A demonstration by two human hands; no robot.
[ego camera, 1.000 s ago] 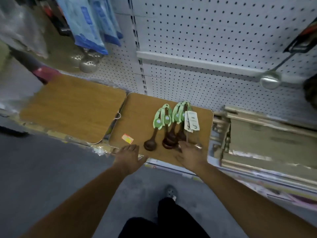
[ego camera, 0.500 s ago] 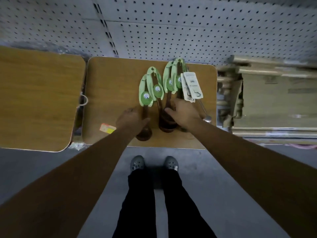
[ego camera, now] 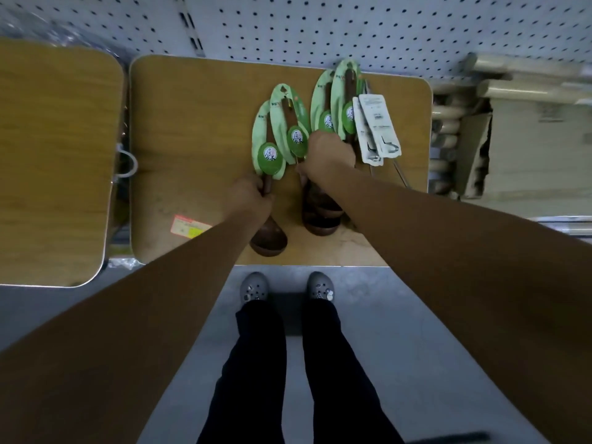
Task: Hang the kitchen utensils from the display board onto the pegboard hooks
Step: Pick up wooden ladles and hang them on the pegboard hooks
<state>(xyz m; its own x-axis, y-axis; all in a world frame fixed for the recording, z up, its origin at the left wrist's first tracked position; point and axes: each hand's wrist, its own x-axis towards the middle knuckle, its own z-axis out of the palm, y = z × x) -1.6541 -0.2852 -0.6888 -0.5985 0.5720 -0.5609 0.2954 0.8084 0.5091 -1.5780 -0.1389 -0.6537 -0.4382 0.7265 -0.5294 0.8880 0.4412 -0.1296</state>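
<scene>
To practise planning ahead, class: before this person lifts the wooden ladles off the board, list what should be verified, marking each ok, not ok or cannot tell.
1. Left hand grips the leftmost ladle by its handle: ok.
2. Right hand curls round handles of the stacked ladles: ok.
3. How many ladles the right hand holds: cannot tell.
4. Free hook in view on the pegboard: not ok, none visible.
5. White-carded utensils clear of the right hand: cannot tell, they lie very close.
</scene>
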